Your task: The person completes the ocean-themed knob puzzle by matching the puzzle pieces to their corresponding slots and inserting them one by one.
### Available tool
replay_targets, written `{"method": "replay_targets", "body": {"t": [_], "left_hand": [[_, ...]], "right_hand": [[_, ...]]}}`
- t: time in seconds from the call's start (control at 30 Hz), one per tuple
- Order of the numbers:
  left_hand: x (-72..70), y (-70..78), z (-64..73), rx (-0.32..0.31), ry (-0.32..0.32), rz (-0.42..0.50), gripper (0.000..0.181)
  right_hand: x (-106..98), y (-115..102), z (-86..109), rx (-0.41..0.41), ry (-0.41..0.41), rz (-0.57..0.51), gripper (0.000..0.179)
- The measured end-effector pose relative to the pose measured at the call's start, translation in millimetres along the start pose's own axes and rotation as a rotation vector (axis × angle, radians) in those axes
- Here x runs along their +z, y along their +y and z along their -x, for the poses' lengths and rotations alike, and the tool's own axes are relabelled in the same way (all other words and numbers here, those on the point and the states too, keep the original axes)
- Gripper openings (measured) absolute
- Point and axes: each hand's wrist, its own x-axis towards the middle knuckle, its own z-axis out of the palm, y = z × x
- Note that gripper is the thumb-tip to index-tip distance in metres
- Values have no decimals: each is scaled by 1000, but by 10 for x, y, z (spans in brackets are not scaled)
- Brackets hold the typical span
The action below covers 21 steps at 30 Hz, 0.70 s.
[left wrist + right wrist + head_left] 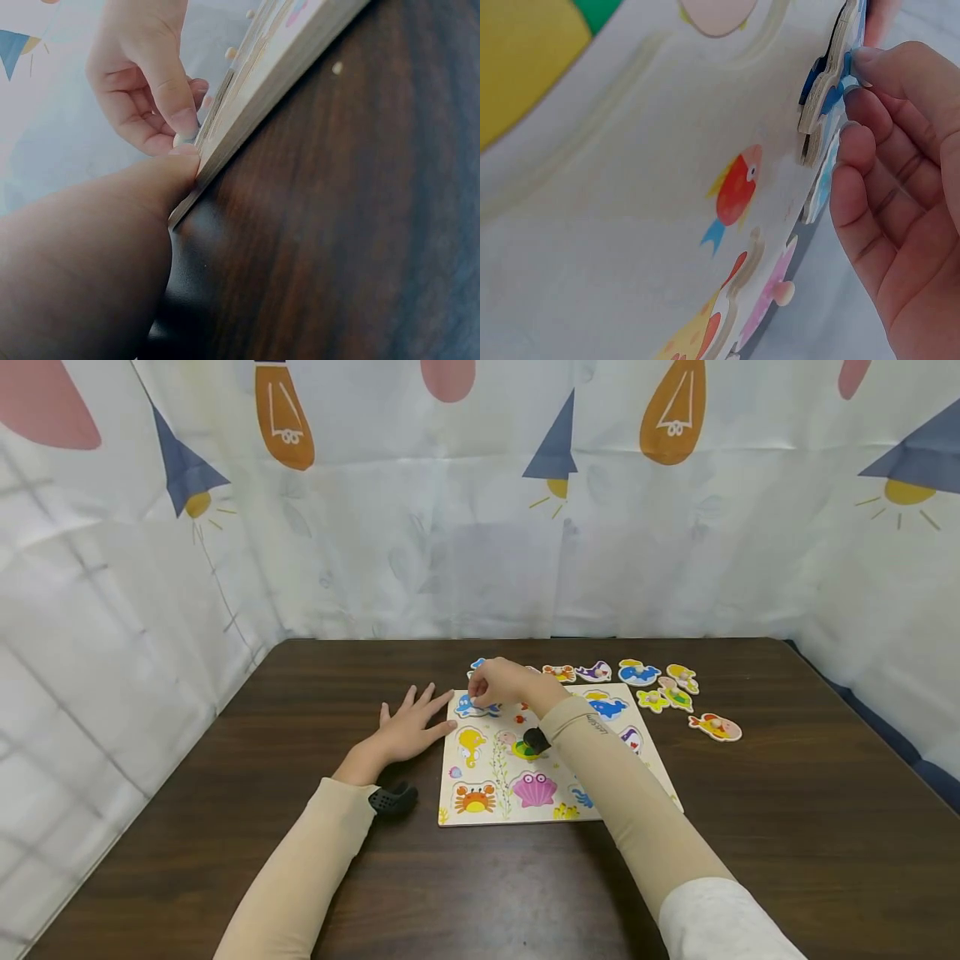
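Observation:
A wooden sea-animal puzzle board (487, 760) lies on the table. At its top left corner my right hand (506, 683) pinches the small knob of a blue sea-animal puzzle piece (829, 101) between thumb and fingertips. The piece sits slightly raised and overlaps the blue picture on the board in the right wrist view. My left hand (405, 733) rests at the board's left edge, fingers spread and straight. Its thumb (176, 176) touches that edge, close to the right hand's fingertips. The right forearm hides part of the board's right half.
Behind the board stand several knobbed pieces, among them a crab (558, 673) and a purple whale (595, 672). To the right lie a blue whale (639, 673), a yellow starfish (652, 701), a turtle (677, 695) and a red fish (716, 727). A patterned curtain (480, 543) encloses the table.

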Motion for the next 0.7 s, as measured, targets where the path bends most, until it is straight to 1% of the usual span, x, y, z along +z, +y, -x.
{"method": "replay_targets", "body": {"t": [0.33,0.5,0.7], "left_hand": [[-16,16,-6,-4,4,-13,71],[-12,27,-7,-4,-1,-7,71],[-16,35,5,-8,-8,-2,71]], "right_hand": [[-15,-8,3,1,3,-4,9],[-20,-16,12,16,-1,6,10],[-7,0,-9,8,-10,15,10]]}}
